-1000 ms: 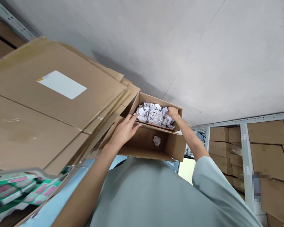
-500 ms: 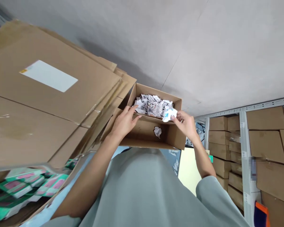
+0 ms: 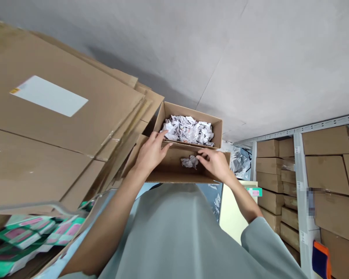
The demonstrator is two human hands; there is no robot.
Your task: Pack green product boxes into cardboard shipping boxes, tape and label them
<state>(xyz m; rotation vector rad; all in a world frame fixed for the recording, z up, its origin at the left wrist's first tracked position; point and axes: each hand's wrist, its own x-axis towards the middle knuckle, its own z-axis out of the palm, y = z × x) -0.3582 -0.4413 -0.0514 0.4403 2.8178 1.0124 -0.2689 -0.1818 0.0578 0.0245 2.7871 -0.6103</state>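
Down in the nearer cardboard box [image 3: 174, 170], the right hand [image 3: 216, 164] has dropped from the rim of the farther box [image 3: 218, 130], where it held a white scrap half a second ago, and its fingers now pinch a crumpled paper ball [image 3: 189, 161] on the box floor. So one wad's moved over, I'd say. Left hand [image 3: 151, 153] rests open on the divider edge, beside the paper pile [image 3: 188, 130]. Flattened cartons [image 3: 61, 116] lean alongside.

Pretty clearly a warehouse or stockroom: metal shelving [image 3: 301, 182] packed with plain brown cartons [image 3: 325, 159], a big stack of flattened cardboard sheets [image 3: 61, 128], bare concrete floor [image 3: 250, 58], and a box of green-and-pink product packs [image 3: 31, 236] off to the side.
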